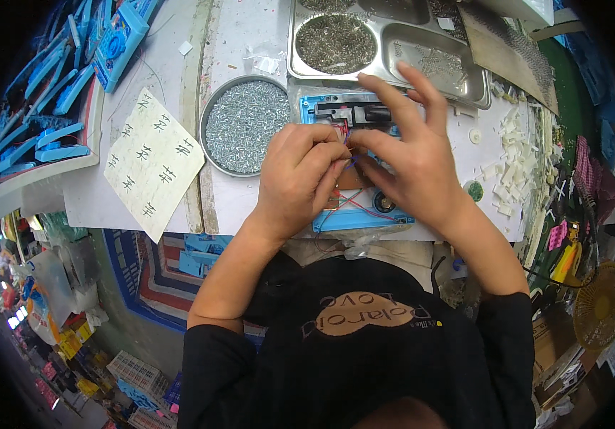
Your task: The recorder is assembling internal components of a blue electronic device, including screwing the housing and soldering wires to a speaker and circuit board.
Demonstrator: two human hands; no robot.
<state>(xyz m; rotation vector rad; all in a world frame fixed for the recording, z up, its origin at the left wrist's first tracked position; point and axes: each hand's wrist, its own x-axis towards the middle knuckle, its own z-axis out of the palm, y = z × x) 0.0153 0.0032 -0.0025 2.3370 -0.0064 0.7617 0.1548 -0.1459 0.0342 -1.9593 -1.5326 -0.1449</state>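
A blue plastic casing (350, 220) lies on the table in front of me, its inside facing up. Black parts (377, 114) sit along its far side, and a brown board (354, 180) shows near the middle. Over the casing, my left hand (300, 168) is closed, thumb and forefinger pinching thin coloured wires (345, 132). From the other side, my right hand (422, 161) brings its thumb and forefinger together at the same wires, with its other fingers raised. The wire ends are mostly hidden by my fingertips. Red and green wires run loose across the casing's near part.
A round tin of small metal screws (246, 127) stands left of the casing. Beyond it is a steel compartment tray (425, 89) with small metal parts. White plastic pieces (511, 168) lie at right, a paper sheet (151, 168) at left, and a box of blue casings (57, 154) far left.
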